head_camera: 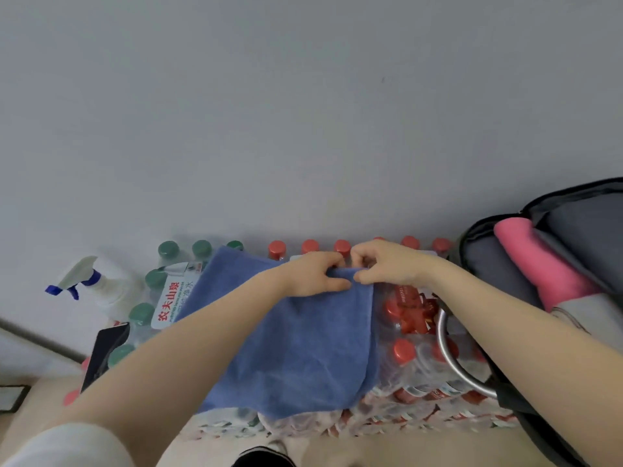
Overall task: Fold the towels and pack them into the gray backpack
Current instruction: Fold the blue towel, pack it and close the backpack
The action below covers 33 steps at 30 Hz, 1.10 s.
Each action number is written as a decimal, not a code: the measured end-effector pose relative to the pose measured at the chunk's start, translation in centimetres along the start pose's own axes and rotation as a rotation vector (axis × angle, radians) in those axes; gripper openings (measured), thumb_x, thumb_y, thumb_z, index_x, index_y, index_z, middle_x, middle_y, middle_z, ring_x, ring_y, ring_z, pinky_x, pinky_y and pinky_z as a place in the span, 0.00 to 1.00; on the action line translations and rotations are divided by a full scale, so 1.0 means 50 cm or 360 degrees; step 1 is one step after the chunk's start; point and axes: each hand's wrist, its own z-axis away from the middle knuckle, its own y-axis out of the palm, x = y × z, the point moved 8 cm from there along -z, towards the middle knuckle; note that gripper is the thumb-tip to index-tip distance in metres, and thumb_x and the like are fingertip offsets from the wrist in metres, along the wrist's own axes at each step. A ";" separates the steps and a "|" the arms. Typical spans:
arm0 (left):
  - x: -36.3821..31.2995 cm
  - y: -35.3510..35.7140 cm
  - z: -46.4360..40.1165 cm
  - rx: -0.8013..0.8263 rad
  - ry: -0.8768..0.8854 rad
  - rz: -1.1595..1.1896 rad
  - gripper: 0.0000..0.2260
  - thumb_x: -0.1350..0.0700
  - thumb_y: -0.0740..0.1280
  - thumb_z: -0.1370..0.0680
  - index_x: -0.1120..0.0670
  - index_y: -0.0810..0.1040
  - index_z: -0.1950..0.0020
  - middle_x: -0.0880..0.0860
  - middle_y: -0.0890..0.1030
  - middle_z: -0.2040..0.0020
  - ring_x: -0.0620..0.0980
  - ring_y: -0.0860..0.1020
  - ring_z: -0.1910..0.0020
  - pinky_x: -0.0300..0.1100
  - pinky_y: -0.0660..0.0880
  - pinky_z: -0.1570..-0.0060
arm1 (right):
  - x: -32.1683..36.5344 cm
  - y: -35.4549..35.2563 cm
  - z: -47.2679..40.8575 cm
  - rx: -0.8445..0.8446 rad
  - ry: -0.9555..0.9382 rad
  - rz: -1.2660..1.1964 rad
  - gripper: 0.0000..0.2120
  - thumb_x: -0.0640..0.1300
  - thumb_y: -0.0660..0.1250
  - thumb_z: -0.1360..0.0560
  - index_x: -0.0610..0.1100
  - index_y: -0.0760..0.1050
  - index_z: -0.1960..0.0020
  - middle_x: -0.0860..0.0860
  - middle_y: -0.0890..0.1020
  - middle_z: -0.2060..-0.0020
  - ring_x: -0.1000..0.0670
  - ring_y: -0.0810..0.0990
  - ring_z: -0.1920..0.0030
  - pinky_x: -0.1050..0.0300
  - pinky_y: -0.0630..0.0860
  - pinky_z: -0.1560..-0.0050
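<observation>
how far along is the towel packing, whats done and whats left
Done: a pink towel already sits in the open gray backpack. In hand: the left hand and right hand pinch the far edge of the blue towel, which lies folded over on the packs of bottled water. Left: finishing that fold and putting the blue towel into the backpack.

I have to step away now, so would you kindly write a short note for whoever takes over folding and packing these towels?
Left hand and right hand: both pinch the far edge of the blue towel, side by side.
Blue towel: lies on the shrink-wrapped packs of water bottles, its right side doubled over, folding unfinished.
Gray backpack: open at the right, with a rolled pink towel already inside.
Left: finish folding the blue towel and pack it into the backpack.
</observation>
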 end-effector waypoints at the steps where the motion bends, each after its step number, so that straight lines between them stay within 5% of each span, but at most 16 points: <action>1: 0.001 -0.007 -0.004 0.0036 0.0013 0.0073 0.08 0.50 0.66 0.25 0.52 0.71 0.60 0.50 0.73 0.63 0.48 0.70 0.64 0.43 0.66 0.62 | 0.002 -0.007 0.000 -0.0043 -0.0008 -0.0034 0.13 0.35 0.65 0.31 0.47 0.66 0.68 0.53 0.69 0.71 0.54 0.65 0.68 0.58 0.61 0.64; 8: 0.007 -0.064 0.000 0.0082 0.0292 0.0420 0.13 0.61 0.65 0.24 0.48 0.66 0.63 0.42 0.71 0.66 0.35 0.68 0.69 0.30 0.66 0.63 | -0.015 -0.028 -0.001 -0.0249 0.0091 -0.0105 0.12 0.38 0.68 0.30 0.50 0.72 0.68 0.53 0.77 0.66 0.54 0.73 0.63 0.55 0.69 0.58; 12: 0.024 -0.071 0.002 0.0019 0.0387 0.0408 0.11 0.62 0.64 0.24 0.46 0.72 0.59 0.48 0.78 0.58 0.44 0.74 0.59 0.38 0.71 0.53 | -0.026 0.003 0.011 -0.0222 0.0251 -0.0213 0.14 0.41 0.67 0.27 0.47 0.68 0.69 0.55 0.69 0.74 0.56 0.65 0.71 0.59 0.60 0.67; 18: 0.026 -0.060 0.012 0.0062 0.0454 0.0163 0.10 0.61 0.62 0.23 0.53 0.80 0.46 0.44 0.79 0.53 0.40 0.75 0.55 0.23 0.67 0.57 | -0.038 0.028 0.026 -0.0383 0.0330 -0.0134 0.13 0.43 0.67 0.27 0.46 0.69 0.68 0.51 0.70 0.71 0.51 0.67 0.67 0.54 0.64 0.62; 25: 0.070 -0.079 0.013 -0.0214 0.0334 0.0449 0.09 0.52 0.65 0.23 0.44 0.80 0.63 0.43 0.80 0.63 0.41 0.75 0.63 0.40 0.72 0.54 | -0.044 0.019 0.058 -0.0673 0.0443 -0.0094 0.09 0.41 0.70 0.29 0.46 0.74 0.67 0.53 0.75 0.69 0.56 0.71 0.67 0.63 0.66 0.64; 33: 0.072 -0.081 0.036 -0.0174 0.0379 0.0690 0.10 0.56 0.66 0.24 0.47 0.79 0.64 0.40 0.78 0.69 0.35 0.73 0.68 0.28 0.68 0.62 | -0.025 0.009 0.067 -0.1045 0.0325 -0.0305 0.12 0.38 0.72 0.31 0.47 0.73 0.69 0.54 0.77 0.68 0.56 0.73 0.65 0.63 0.69 0.61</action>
